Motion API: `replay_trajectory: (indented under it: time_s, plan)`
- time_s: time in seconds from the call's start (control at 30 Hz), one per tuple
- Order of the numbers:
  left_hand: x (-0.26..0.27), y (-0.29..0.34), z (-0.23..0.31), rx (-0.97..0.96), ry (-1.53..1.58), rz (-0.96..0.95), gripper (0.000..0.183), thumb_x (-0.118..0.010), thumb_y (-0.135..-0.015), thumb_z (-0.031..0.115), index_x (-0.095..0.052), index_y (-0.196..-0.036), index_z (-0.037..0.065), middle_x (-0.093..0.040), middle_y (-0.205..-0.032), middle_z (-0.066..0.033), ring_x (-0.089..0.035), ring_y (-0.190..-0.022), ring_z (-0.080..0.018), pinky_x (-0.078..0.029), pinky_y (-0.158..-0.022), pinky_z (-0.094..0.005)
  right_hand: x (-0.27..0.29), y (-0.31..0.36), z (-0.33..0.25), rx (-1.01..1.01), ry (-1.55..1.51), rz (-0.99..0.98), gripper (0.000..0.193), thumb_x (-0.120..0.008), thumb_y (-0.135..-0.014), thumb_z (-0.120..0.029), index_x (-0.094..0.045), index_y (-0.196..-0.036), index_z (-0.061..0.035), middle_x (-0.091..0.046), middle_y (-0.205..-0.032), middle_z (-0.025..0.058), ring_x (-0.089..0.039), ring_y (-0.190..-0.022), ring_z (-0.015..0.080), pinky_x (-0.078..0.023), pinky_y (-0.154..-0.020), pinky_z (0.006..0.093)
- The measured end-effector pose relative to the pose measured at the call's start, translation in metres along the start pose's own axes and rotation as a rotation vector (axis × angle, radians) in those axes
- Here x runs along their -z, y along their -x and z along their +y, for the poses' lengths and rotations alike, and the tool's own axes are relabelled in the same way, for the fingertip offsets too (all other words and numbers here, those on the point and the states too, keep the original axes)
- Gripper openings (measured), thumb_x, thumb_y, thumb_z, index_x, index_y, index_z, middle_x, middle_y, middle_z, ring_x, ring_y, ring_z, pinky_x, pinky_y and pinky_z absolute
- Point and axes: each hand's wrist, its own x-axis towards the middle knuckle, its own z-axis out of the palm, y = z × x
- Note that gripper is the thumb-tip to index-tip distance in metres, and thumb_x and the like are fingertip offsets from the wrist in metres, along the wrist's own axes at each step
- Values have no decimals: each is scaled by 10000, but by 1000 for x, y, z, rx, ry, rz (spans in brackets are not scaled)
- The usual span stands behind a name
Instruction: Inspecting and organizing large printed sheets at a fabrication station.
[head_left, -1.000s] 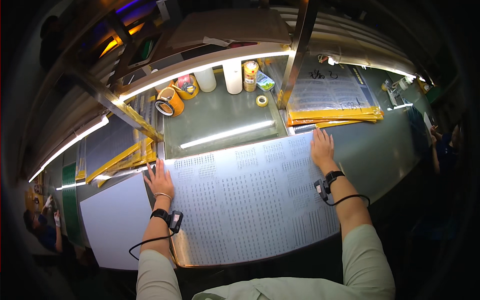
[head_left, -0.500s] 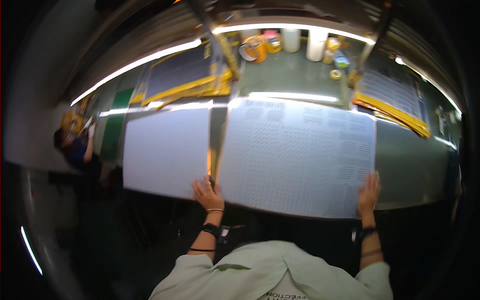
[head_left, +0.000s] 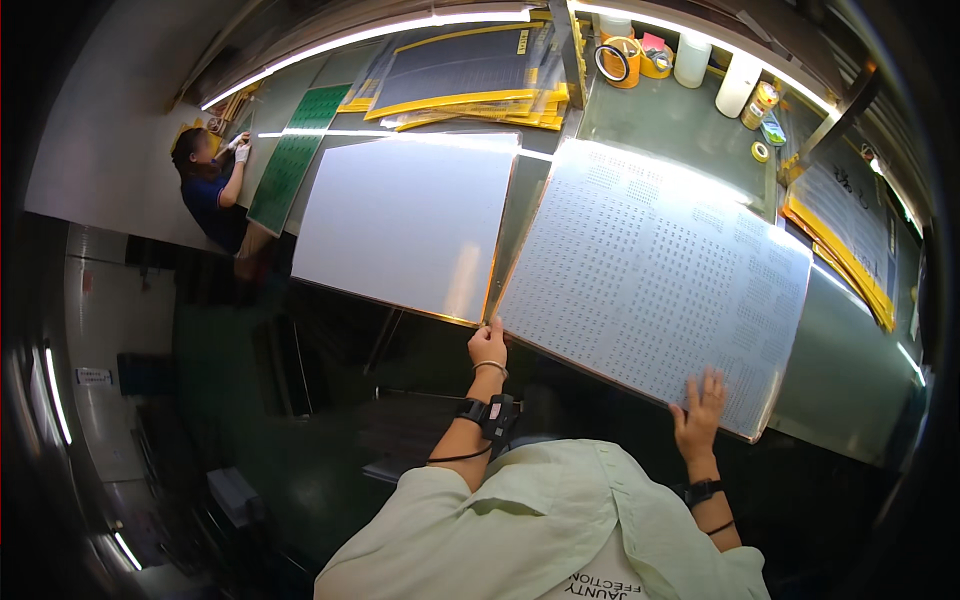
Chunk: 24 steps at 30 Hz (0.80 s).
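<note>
Pale green cloth of the wearer's shirt (head_left: 560, 510) lies nearest. Right hand (head_left: 700, 412): open, fingers spread over the near edge of the printed panel (head_left: 660, 270), towards its right corner. Left hand (head_left: 488, 348): fingers curled at the near right corner of the plain panel (head_left: 400, 220), where the two panels all but meet; whether it pinches either one cannot be told. Change noted: one second ago both hands lay at the printed panel's far corners; both are now at the near side. Judged meaning: handling has passed from far edge to near edge. Both panels rest on the tabletop (head_left: 670, 130). Beyond: yellow-edged sheets (head_left: 455, 75), an orange tape roll (head_left: 630, 60) and, far left, a co-worker (head_left: 212, 195).
</note>
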Motion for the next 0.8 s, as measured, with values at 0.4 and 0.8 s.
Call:
replay_trajectory:
  time_s: [0.4, 0.8]
  plan:
    - [31, -2, 27, -100, 297, -229, 232, -535, -841, 211, -589, -758, 0, -579, -657, -36, -522, -555, -89, -435, -532, -220, 20, -29, -32, 207, 97, 128, 482, -566, -649, 12, -527, -1120, -84, -396, -1243, 184, -322, -1165, 409, -309, -941, 474]
    - [56, 46, 14, 437, 470, -1127, 517, -511, -811, 446, -411, -1183, 101, -445, -1199, -71, -469, -1064, -204, -414, -838, -385, 381, -188, 43, 110, -108, -19, 266, -551, -727, -43, -501, -987, -8, -505, -928, 104, -505, -870, 173, -406, -776, 287]
